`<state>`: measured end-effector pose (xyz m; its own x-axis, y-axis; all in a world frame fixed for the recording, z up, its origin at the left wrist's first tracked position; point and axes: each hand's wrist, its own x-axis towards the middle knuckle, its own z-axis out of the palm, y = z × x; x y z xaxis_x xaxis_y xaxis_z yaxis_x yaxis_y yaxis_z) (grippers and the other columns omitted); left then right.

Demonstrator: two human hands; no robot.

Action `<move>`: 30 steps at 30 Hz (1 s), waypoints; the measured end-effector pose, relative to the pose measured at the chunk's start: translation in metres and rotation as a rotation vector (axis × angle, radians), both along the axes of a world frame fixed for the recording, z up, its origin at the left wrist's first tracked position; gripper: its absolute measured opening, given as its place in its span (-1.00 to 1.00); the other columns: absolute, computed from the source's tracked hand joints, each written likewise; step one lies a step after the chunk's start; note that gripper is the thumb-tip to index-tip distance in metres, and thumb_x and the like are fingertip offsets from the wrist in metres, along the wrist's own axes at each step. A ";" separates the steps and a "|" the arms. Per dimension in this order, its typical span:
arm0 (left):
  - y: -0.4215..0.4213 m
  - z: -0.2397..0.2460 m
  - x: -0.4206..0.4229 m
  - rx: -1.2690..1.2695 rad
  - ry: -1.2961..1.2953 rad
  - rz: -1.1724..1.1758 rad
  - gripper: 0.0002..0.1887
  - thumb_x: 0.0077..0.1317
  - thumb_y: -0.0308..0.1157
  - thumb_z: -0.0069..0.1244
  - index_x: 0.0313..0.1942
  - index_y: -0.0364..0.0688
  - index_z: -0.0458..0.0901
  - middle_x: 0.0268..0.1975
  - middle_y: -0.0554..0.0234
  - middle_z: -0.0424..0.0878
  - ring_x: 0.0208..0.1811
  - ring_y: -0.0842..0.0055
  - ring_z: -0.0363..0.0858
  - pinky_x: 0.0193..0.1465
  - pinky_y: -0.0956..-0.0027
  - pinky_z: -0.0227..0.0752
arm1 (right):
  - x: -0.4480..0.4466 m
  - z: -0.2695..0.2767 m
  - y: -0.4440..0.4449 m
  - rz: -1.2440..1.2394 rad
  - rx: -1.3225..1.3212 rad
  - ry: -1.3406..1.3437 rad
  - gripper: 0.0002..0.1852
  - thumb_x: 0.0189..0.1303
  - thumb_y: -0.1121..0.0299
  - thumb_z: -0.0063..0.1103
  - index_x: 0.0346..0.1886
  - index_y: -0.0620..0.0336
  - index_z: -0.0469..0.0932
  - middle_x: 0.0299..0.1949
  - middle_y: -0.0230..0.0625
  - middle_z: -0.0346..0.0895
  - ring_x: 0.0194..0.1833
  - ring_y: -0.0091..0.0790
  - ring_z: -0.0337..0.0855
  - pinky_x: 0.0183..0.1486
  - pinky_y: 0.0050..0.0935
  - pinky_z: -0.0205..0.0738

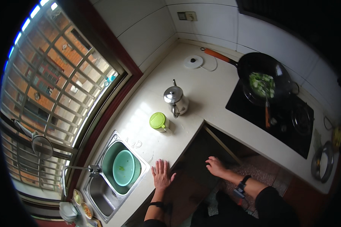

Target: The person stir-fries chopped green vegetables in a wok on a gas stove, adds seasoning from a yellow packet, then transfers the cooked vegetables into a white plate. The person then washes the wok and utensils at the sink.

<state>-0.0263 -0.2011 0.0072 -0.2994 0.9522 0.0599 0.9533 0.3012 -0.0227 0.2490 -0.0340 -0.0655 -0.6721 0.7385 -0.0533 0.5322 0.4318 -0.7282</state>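
My left hand (161,175) lies flat on the edge of the pale countertop (184,136), palm down with its fingers spread. Beside it is the sink (143,169), where a green plastic basin (124,168) sits tilted with a few leafy scraps inside. My right hand (215,166) hangs in the air in front of the counter, fingers loosely bent, with nothing seen in it. Farther off, a black wok (275,65) with chopped green vegetables (262,83) stands on the black cooktop (295,139). A wooden-handled spatula (267,113) rests in the wok.
A lidded green-topped jug (158,121) and a steel kettle (176,100) stand mid-counter. Near the back wall lies a white lid (193,61) with a black knob. A faucet (94,169), food bowls (87,210) and stacked white dishes (68,211) are left. A glass pot lid (323,162) lies right.
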 end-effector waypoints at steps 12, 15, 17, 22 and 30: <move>0.005 0.011 -0.006 -0.056 -0.129 0.010 -0.03 0.21 0.25 0.01 0.47 -0.21 0.16 0.52 -0.12 0.12 0.58 0.09 -0.01 0.56 -0.12 -0.30 | -0.141 -0.163 0.066 0.122 -0.099 -0.527 -0.62 0.29 0.28 0.13 0.12 0.22 0.55 0.22 0.05 0.42 0.20 0.09 0.45 0.30 -0.07 0.35; 0.002 0.011 -0.006 -0.087 -0.149 0.027 -0.04 0.21 0.24 0.01 0.46 -0.19 0.17 0.52 -0.12 0.11 0.58 0.09 -0.01 0.56 -0.12 -0.29 | -0.139 -0.178 0.075 0.149 -0.155 -0.559 -0.61 0.29 0.29 0.12 0.14 0.24 0.53 0.20 0.06 0.43 0.18 0.09 0.47 0.28 -0.08 0.36; 0.003 0.010 -0.006 -0.078 -0.147 0.018 -0.05 0.21 0.23 0.01 0.46 -0.19 0.17 0.52 -0.12 0.11 0.58 0.09 -0.02 0.56 -0.12 -0.28 | -0.135 -0.183 0.077 0.154 -0.176 -0.570 -0.60 0.30 0.30 0.11 0.16 0.24 0.51 0.19 0.06 0.43 0.17 0.09 0.47 0.27 -0.08 0.37; 0.005 0.009 -0.005 -0.099 -0.133 0.016 -0.03 0.18 0.24 0.02 0.46 -0.20 0.19 0.51 -0.15 0.13 0.58 0.02 -0.02 0.55 -0.17 -0.26 | -0.116 -0.201 0.060 0.149 -0.172 -0.540 -0.57 0.31 0.31 0.09 0.20 0.26 0.48 0.16 0.08 0.45 0.14 0.10 0.50 0.25 -0.08 0.38; 0.004 0.009 -0.004 -0.085 -0.100 -0.005 0.00 0.18 0.19 0.02 0.48 -0.24 0.10 0.53 -0.18 0.04 0.59 0.01 -0.08 0.56 -0.17 -0.31 | -0.103 -0.153 -0.027 -0.019 0.096 -0.170 -0.55 0.31 0.34 0.08 0.23 0.31 0.45 0.06 0.11 0.48 0.07 0.11 0.52 0.18 -0.07 0.41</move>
<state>-0.0302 -0.1968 0.0162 -0.2947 0.9542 -0.0512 0.9537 0.2971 0.0477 0.1460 -0.0612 -0.2181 -0.6452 0.7583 -0.0935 0.6528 0.4836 -0.5830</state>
